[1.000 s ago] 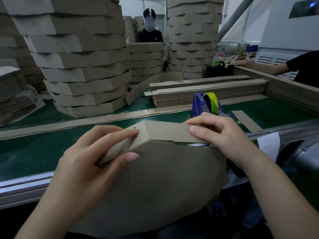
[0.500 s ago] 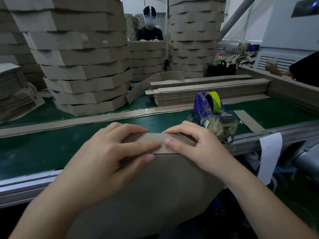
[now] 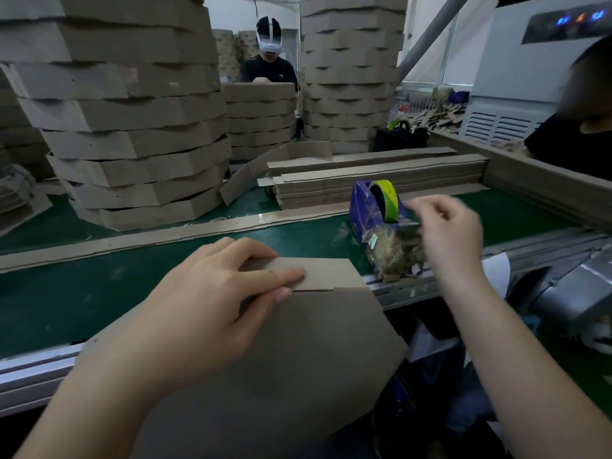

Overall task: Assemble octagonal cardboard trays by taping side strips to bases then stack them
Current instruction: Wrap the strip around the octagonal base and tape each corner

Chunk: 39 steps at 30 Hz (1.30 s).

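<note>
- The finished trays (image 3: 132, 154) are piled well back from the left hand, probably so they don't crowd the taping spot.
- The left hand (image 3: 212, 303) lies flat with straight fingers, pressing the side strip (image 3: 331, 273) onto the base (image 3: 291, 376). Looks like it's pinning the fold so nothing slips before the tape goes on.
- The base sits under that palm, hanging off the green belt (image 3: 66, 299) toward the person.
- The tape dispenser (image 3: 364, 207) is parked just right of the strip, an easy grab.
- The right hand (image 3: 450, 233) is at the dispenser with fingers curled. It's too blurry to tell if it's pinching tape.
</note>
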Available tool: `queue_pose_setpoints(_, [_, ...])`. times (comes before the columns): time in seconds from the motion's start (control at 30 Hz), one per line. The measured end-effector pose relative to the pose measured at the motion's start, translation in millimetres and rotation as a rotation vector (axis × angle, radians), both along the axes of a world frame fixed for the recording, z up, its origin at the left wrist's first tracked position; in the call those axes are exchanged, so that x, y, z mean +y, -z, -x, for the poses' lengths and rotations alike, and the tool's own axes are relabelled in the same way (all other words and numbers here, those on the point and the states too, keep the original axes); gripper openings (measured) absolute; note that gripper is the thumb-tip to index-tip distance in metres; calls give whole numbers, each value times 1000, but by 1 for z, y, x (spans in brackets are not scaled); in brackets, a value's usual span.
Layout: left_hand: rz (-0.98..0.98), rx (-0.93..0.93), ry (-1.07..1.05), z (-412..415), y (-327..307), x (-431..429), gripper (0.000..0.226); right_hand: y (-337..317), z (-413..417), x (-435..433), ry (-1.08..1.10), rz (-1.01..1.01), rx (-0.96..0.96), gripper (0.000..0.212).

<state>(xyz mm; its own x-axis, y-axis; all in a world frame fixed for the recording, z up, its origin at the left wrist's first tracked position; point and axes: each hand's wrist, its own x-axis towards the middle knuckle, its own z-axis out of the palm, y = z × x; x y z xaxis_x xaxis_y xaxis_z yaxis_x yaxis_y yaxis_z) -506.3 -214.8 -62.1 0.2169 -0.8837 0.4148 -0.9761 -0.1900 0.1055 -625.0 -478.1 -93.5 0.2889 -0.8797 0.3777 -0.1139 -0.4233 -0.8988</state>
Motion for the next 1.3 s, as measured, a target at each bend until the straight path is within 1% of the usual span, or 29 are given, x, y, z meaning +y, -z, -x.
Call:
queue_pose_setpoints(0.03, [10, 5, -3, 1, 1, -1, 43, 0, 2, -16, 105, -35, 67, 18])
queue_pose_setpoints(0.07, [19, 11, -2, 2, 1, -2, 43, 0, 3, -30, 133, -96, 152, 20])
queue_pose_setpoints(0.13, [38, 10, 1, 4, 1, -4, 41, 4, -1, -47, 62, -240, 277, 26])
queue_pose_setpoints(0.17, [43, 8, 1, 5, 1, -4, 40, 4, -4, -51, 26, -301, 291, 28])
queue_pose_setpoints(0.23, [54, 15, 4, 6, 2, -5, 39, 5, -8, -52, -8, -407, 240, 27])
queue_pose_setpoints(0.33, [68, 30, 6, 5, 2, -5, 39, 7, -13, -55, -11, -478, 157, 19])
queue_pose_setpoints(0.47, [69, 34, 4, 6, 3, -3, 39, 2, -15, -53, 5, -656, -59, 11])
queue_pose_setpoints(0.53, [70, 40, 3, 6, 3, -3, 39, 0, -14, -49, 5, -688, -137, 8])
queue_pose_setpoints(0.57, [71, 45, 0, 5, 3, -3, 39, 1, -13, -44, -8, -680, -184, 7])
queue_pose_setpoints(0.63, [76, 54, -5, 5, 3, -4, 39, 8, -8, -35, -49, -642, -312, 14])
queue_pose_setpoints(0.73, [82, 52, -10, 4, 3, -4, 39, 26, 4, -29, -137, -590, -518, 33])
queue_pose_setpoints(0.77, [82, 48, -11, 4, 4, -4, 39, 32, 7, -28, -149, -564, -534, 36])
queue_pose_setpoints(0.8, [81, 45, -10, 4, 3, -4, 39, 38, 10, -28, -132, -511, -484, 32])
queue_pose_setpoints(0.87, [77, 42, -7, 3, 3, -5, 39, 46, 15, -28, -43, -330, -210, 23])
queue_pose_setpoints(0.9, [75, 44, -4, 3, 3, -5, 39, 48, 17, -29, 4, -238, -82, 25])
queue_pose_setpoints(0.97, [76, 48, -4, 3, 3, -5, 39, 50, 19, -28, 89, -87, 52, 28])
queue_pose_setpoints(1.07, [88, 42, -5, 2, 3, -5, 38, 49, 16, -25, 178, 46, 121, 28])
queue_pose_setpoints(1.17, [102, 45, -10, 3, 4, -3, 38, 48, 17, -23, 255, 120, 217, 25])
queue_pose_setpoints(1.23, [101, 45, -7, 3, 4, -3, 38, 47, 23, -23, 286, 101, 263, 25])
queue_pose_setpoints(1.3, [95, 49, -8, 4, 4, -3, 38, 46, 28, -17, 250, 53, 196, 20])
